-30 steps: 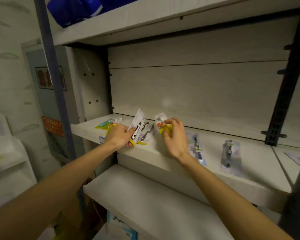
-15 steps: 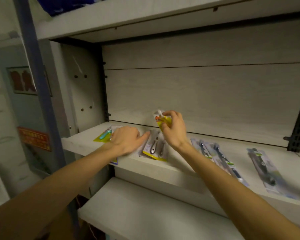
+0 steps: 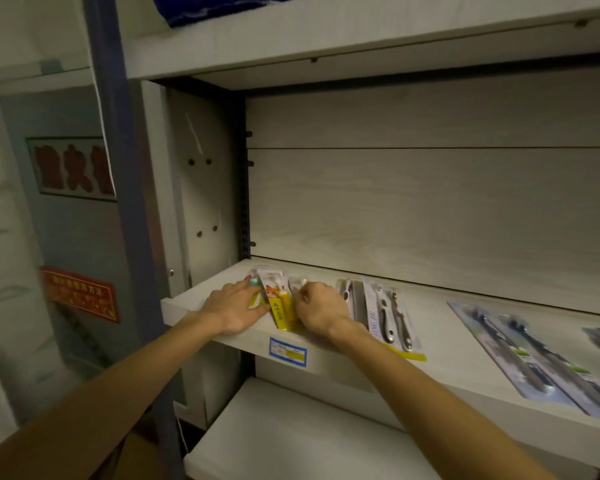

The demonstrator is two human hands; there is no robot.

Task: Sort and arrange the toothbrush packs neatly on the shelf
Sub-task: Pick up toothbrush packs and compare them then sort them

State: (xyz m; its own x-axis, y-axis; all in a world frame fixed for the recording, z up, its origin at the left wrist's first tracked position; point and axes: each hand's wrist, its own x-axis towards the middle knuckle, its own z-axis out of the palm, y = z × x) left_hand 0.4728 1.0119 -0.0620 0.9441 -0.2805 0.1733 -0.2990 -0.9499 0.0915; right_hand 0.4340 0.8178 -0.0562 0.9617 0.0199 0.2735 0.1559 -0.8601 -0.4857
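Risk, widest first: the shelf (image 3: 326, 362) carries loose flat packs close to its front edge, so a sideways push during alignment can probably slide one over the lip onto the lower shelf (image 3: 291, 434). The grey pack (image 3: 392, 318), right of centre, already overhangs the edge at its yellow lower corner. Next risk: the yellow pack (image 3: 280, 311), at centre frame near the shelf's left end, lies between both hands and overlaps the pack under the left hand; uneven pressure may skew or buckle it.

Grip state: the left hand (image 3: 234, 306) lies flat with fingers extended, pressing a pack that it mostly hides. The right hand (image 3: 321, 308) is curled, fingertips at the yellow pack's right edge; whether it pinches the pack cannot be determined.

Surface: pale wood-grain board, with a blue price tag (image 3: 288, 351) on the front edge. Blue packs (image 3: 534, 355) lie at lower right.

Room: dim. A red sign (image 3: 80, 294) hangs at left, beside a dark upright post (image 3: 118, 168).
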